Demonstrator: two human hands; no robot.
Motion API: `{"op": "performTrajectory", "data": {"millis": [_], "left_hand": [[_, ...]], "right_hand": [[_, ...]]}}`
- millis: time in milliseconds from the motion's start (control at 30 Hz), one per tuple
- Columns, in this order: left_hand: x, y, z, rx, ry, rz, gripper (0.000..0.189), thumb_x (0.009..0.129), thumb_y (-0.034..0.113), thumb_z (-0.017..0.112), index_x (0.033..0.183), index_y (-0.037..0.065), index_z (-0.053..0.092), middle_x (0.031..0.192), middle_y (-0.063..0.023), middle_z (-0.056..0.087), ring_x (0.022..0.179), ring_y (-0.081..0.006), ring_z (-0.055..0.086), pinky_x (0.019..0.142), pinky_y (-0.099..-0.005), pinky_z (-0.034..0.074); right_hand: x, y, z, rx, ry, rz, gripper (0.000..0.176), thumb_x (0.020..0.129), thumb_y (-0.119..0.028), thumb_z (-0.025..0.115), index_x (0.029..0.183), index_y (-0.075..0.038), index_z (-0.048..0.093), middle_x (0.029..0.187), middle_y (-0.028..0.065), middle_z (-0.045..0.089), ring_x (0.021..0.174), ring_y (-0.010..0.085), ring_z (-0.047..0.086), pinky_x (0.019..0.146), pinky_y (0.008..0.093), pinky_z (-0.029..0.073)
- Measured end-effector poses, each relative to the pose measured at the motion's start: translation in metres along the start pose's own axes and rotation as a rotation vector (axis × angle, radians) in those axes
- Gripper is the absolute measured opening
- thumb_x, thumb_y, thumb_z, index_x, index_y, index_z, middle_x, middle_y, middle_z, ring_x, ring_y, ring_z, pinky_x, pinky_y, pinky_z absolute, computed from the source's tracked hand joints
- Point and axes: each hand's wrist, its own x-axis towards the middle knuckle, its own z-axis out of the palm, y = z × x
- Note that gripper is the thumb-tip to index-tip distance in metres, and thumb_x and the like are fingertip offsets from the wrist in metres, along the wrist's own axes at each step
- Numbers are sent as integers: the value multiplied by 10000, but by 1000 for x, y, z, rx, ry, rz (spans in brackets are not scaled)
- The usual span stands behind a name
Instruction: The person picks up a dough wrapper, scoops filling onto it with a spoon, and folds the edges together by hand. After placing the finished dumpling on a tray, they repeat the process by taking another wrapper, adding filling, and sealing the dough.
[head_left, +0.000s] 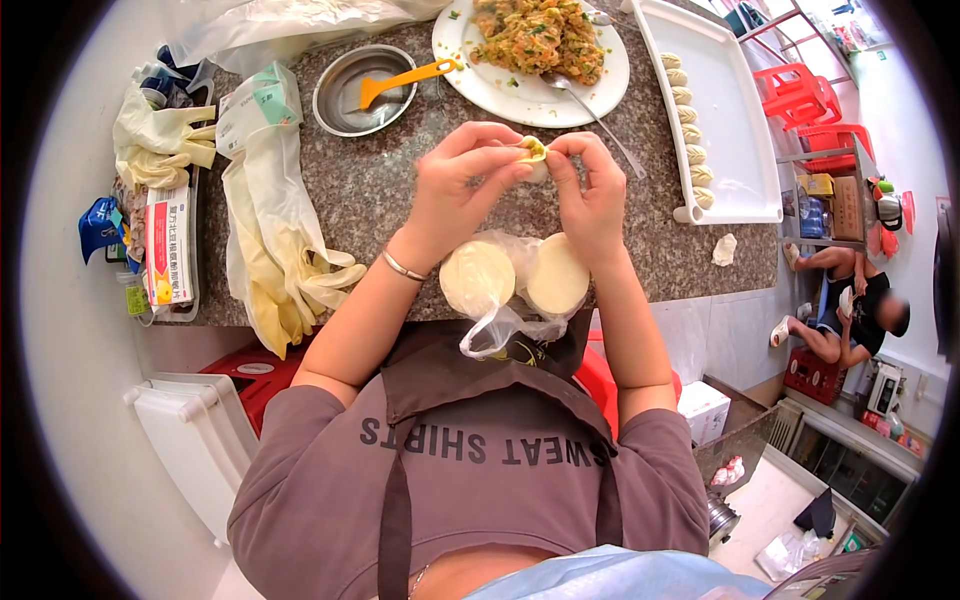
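Note:
Between my two hands is a dumpling, a thin wrapper folded around filling, with its top still showing green and yellow filling. My left hand pinches its left side between thumb and fingers. On the right side, the thumb and fingers of my right hand press the wrapper's edge. Below my hands, two stacks of round wrappers lie in clear plastic: the left stack and the right stack. Just beyond my hands stands a white plate of chopped filling, with a metal spoon resting on its rim.
A metal bowl holds an orange-handled scraper. At right, a white tray carries a row of pleated dumplings. Gloves lie at left near the counter's edge. A dough scrap is at right. Another person sits farther off.

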Motion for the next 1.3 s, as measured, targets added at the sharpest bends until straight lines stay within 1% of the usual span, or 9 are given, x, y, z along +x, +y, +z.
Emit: {"op": "performTrajectory", "data": {"millis": [133, 300, 433, 567, 700, 800, 933, 1133, 1300], "left_hand": [[2, 0, -1, 56, -27, 36, 139, 839, 17, 724, 978, 21, 715, 1069, -109, 637, 886, -143, 649, 679, -253, 568], [8, 21, 3, -111, 71, -133, 122, 838, 53, 740, 954, 28, 712, 1081, -96, 626, 895, -140, 645, 670, -241, 564], [2, 5, -1, -38, 8, -21, 158, 844, 50, 733, 998, 31, 703, 1110, -109, 622, 912, -148, 648, 675, -248, 570], [1, 1, 1, -161, -61, -164, 199, 861, 22, 710, 1055, 7, 667, 1144, -121, 625, 964, -154, 651, 754, -259, 577], [0, 8, 2, -393, -19, -325, 284, 881, -11, 679, 1135, -7, 552, 1132, -121, 637, 1027, -175, 650, 842, -283, 576], [0, 6, 2, -367, -47, -287, 337, 879, -25, 673, 1160, 10, 491, 1129, -119, 640, 1041, -184, 650, 863, -296, 576], [1, 7, 2, -353, -48, -267, 339, 873, -29, 678, 1162, 4, 505, 1136, -119, 639, 1041, -180, 649, 872, -300, 575], [-1, 4, 2, -255, -27, -232, 309, 870, -10, 692, 1156, -13, 575, 1124, -110, 651, 1019, -168, 657, 840, -284, 586], [1, 8, 3, -240, 18, -219, 215, 870, -3, 693, 1080, -12, 648, 1098, -108, 660, 995, -157, 664, 814, -267, 589]], "right_hand": [[-1, 1, 0, -35, 5, -27, 43, 883, -37, 643, 875, -8, 613, 855, 113, 636, 808, 271, 614, 745, 351, 483], [0, -4, 0, -22, -5, -29, 47, 880, -37, 644, 872, -7, 609, 857, 115, 637, 820, 276, 613, 749, 355, 482], [0, -3, 0, -43, -13, -49, 49, 880, -39, 644, 872, -8, 608, 858, 112, 639, 829, 275, 612, 750, 356, 481], [-1, 0, -2, -24, 16, -17, 51, 876, -42, 649, 868, -5, 614, 860, 105, 642, 827, 264, 616, 756, 349, 482], [10, -3, -19, 45, -130, 86, 72, 852, -60, 680, 865, -9, 630, 862, 99, 647, 815, 240, 623, 768, 333, 484], [13, -7, -20, -6, -177, 56, 81, 834, -69, 698, 857, -16, 642, 856, 92, 650, 812, 233, 627, 768, 329, 483], [13, -7, -18, -118, -140, -83, 77, 819, -80, 707, 858, -27, 666, 844, 78, 657, 819, 251, 628, 777, 352, 478], [9, -6, -12, -141, -83, -105, 82, 815, -102, 713, 857, -42, 674, 852, 76, 663, 840, 272, 624, 807, 376, 463], [9, -6, -10, -198, -81, -155, 72, 820, -94, 705, 854, -42, 667, 854, 80, 663, 835, 274, 621, 795, 378, 463]]}}
